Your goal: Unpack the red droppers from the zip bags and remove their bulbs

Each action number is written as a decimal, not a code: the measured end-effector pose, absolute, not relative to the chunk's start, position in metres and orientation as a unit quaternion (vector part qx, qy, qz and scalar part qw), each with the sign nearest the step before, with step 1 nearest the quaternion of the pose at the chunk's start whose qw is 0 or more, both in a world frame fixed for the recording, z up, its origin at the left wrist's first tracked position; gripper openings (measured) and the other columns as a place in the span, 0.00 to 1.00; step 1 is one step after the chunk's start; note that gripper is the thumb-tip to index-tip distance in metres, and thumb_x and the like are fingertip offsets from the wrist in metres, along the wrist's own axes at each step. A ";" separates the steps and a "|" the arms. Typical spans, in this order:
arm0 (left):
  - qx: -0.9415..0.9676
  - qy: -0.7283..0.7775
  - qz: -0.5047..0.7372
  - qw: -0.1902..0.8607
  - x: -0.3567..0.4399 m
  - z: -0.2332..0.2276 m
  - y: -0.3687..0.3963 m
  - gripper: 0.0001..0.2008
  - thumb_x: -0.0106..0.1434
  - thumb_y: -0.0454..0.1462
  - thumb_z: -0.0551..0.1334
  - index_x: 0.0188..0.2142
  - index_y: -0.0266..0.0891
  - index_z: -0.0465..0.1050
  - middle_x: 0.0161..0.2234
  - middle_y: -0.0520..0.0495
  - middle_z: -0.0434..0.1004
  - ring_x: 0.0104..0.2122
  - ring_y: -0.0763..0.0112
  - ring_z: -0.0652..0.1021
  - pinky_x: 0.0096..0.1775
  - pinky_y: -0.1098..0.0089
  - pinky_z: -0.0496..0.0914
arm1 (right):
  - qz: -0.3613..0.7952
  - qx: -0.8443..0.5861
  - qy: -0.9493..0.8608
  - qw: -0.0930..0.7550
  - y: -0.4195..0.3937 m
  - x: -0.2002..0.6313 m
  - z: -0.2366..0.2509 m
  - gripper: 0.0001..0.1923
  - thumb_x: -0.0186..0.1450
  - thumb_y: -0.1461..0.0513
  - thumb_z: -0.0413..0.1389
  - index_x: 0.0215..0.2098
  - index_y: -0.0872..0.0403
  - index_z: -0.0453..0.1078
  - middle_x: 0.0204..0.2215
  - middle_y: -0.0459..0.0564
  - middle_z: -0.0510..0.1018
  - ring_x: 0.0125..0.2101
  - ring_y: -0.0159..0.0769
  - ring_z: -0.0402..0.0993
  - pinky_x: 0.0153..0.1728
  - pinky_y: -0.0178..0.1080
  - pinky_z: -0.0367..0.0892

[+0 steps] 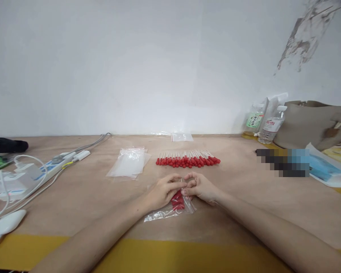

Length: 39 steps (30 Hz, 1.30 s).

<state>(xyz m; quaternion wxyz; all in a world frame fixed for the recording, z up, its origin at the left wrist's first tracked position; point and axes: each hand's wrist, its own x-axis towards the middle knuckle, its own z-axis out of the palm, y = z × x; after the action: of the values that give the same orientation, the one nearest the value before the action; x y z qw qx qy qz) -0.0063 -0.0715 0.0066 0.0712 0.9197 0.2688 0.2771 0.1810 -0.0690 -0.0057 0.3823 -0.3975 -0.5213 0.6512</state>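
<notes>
My left hand (pixel 162 190) and my right hand (pixel 200 187) meet at the middle of the table, both pinching the top edge of a small clear plastic bag (pixel 170 210). The bag lies flat toward me and holds a few red-tipped sticks (pixel 178 201). Just beyond my hands, a row of several red-tipped sticks (pixel 187 159) lies side by side on the wooden table (pixel 238 197). A stack of empty clear bags (pixel 130 162) sits to the left of that row.
A power strip with plugs and white cables (pixel 42 170) fills the left side. Two bottles (pixel 265 121) and a beige bag (pixel 312 123) stand at the back right against the wall. Printed paper (pixel 326 170) lies at the right. Another small clear bag (pixel 182 137) rests by the wall.
</notes>
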 end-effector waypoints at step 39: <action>0.968 0.178 0.166 -0.065 -0.017 0.018 -0.065 0.14 0.66 0.34 0.45 0.36 0.39 0.69 0.45 0.47 0.72 0.41 0.71 0.73 0.41 0.71 0.66 | 0.583 -0.500 -0.505 0.395 -0.075 0.174 0.001 0.18 0.41 0.71 0.50 0.28 0.51 0.52 0.10 0.32 0.62 0.10 0.25 0.58 0.14 0.29 0.57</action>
<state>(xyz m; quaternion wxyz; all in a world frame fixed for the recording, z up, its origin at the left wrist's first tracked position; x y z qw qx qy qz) -0.0166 -0.0650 0.0180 -0.0649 0.9678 0.1777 0.1659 0.1738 -0.0748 0.0009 0.3945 -0.5003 -0.5047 0.5825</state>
